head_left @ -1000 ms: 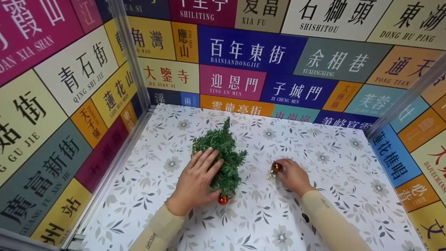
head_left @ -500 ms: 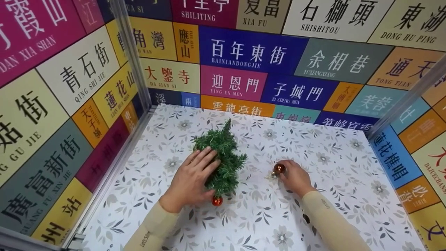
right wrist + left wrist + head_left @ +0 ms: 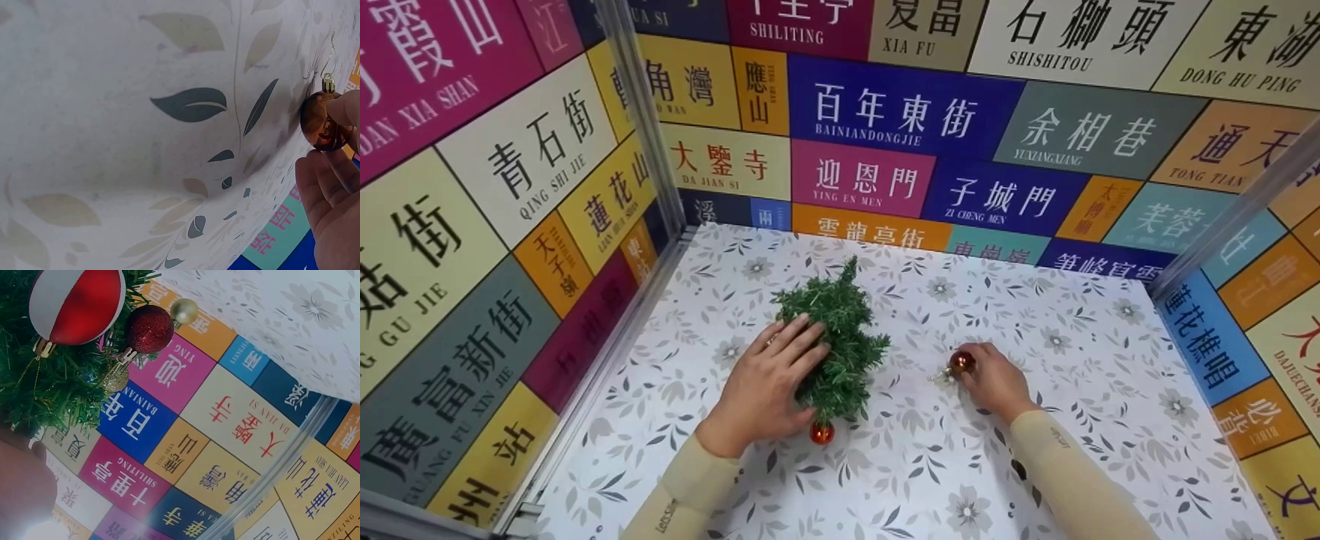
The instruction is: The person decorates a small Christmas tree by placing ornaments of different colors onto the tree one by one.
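Observation:
A small green Christmas tree (image 3: 847,352) is left of the middle of the table in the head view. My left hand (image 3: 761,386) rests on its left side, fingers laid fairly straight over the branches. A shiny red bauble (image 3: 823,432) shows by the thumb at the tree's near end. In the left wrist view a red-and-white bauble (image 3: 84,304), a dark red glitter bauble (image 3: 149,329) and a small gold ball (image 3: 184,311) hang among the branches. To the right, my right hand (image 3: 996,381) pinches a shiny copper-brown bauble (image 3: 320,121) between thumb and fingers, its gold cap and string loop pointing away from the palm.
The table cover (image 3: 915,480) is white with grey flowers and leaves. Colourful panels (image 3: 900,105) with Chinese lettering stand behind and on both sides, with a metal post (image 3: 641,112) at the back left corner.
My left hand and the near end of the tree, with its red bauble, have shifted slightly left. The bauble in my right hand has moved a little right and its string has turned.

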The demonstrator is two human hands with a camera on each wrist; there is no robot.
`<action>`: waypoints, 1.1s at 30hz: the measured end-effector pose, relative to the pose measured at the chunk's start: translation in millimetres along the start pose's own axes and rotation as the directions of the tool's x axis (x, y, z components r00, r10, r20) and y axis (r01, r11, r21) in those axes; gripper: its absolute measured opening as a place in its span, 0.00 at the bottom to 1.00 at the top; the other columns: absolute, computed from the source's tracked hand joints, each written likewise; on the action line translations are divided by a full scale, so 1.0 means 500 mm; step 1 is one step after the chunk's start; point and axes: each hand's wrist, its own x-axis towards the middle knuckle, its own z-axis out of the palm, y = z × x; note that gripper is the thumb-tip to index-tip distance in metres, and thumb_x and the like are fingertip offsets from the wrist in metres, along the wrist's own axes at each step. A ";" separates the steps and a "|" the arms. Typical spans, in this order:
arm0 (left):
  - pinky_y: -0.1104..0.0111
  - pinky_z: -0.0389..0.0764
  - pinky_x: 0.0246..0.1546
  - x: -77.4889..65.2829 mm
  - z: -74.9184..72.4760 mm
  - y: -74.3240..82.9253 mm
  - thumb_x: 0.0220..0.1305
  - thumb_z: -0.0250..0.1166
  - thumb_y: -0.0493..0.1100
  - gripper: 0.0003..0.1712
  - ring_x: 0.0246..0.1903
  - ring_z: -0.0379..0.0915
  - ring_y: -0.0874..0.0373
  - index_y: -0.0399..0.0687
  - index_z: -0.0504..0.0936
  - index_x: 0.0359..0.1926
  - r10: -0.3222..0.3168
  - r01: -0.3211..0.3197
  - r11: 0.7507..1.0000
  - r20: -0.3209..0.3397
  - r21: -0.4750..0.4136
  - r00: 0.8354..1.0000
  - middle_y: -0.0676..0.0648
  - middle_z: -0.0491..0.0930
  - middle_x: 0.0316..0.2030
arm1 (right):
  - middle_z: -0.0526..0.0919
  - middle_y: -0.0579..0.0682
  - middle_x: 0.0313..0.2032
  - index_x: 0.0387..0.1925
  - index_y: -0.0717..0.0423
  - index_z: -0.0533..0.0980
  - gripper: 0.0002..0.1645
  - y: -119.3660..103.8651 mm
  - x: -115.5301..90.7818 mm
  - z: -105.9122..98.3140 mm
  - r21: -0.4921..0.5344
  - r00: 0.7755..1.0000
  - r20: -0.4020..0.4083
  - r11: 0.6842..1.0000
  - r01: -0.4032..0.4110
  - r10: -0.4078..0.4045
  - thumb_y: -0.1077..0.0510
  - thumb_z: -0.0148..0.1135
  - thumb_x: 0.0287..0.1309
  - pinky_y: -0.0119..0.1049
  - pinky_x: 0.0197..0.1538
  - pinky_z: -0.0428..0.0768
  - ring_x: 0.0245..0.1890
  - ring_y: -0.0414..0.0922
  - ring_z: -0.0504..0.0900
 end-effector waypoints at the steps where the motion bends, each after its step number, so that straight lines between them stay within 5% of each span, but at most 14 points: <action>1: 0.51 0.46 0.72 0.000 -0.001 0.000 0.44 0.71 0.69 0.53 0.76 0.40 0.49 0.50 0.72 0.69 0.001 -0.001 1.000 0.002 0.000 1.000 0.47 0.56 0.75 | 0.74 0.53 0.57 0.62 0.49 0.74 0.27 0.000 0.000 0.000 0.004 1.000 0.004 1.000 -0.007 0.007 0.54 0.67 0.61 0.57 0.58 0.74 0.55 0.56 0.76; 19: 0.51 0.45 0.73 0.000 -0.004 0.004 0.43 0.73 0.68 0.53 0.76 0.41 0.48 0.50 0.72 0.69 0.001 -0.001 1.000 0.009 0.004 1.000 0.47 0.55 0.76 | 0.77 0.55 0.56 0.61 0.54 0.73 0.28 -0.005 -0.007 -0.009 0.034 1.000 -0.009 0.999 0.000 0.000 0.58 0.68 0.60 0.56 0.60 0.72 0.56 0.57 0.77; 26: 0.52 0.42 0.73 0.001 -0.007 0.005 0.43 0.73 0.68 0.53 0.76 0.41 0.48 0.50 0.72 0.69 -0.002 0.002 1.000 0.014 0.002 1.000 0.47 0.55 0.75 | 0.76 0.55 0.58 0.63 0.55 0.73 0.32 -0.024 -0.013 -0.026 0.076 0.997 -0.072 0.996 0.047 -0.041 0.57 0.70 0.57 0.56 0.61 0.72 0.56 0.58 0.77; 33: 0.52 0.43 0.73 0.002 -0.009 0.006 0.42 0.73 0.68 0.54 0.76 0.41 0.48 0.51 0.72 0.69 -0.002 0.002 1.000 0.011 -0.007 1.000 0.47 0.56 0.75 | 0.78 0.52 0.54 0.60 0.52 0.73 0.29 -0.062 -0.031 -0.051 0.117 0.988 -0.115 0.986 0.121 -0.107 0.56 0.71 0.57 0.49 0.48 0.81 0.49 0.52 0.81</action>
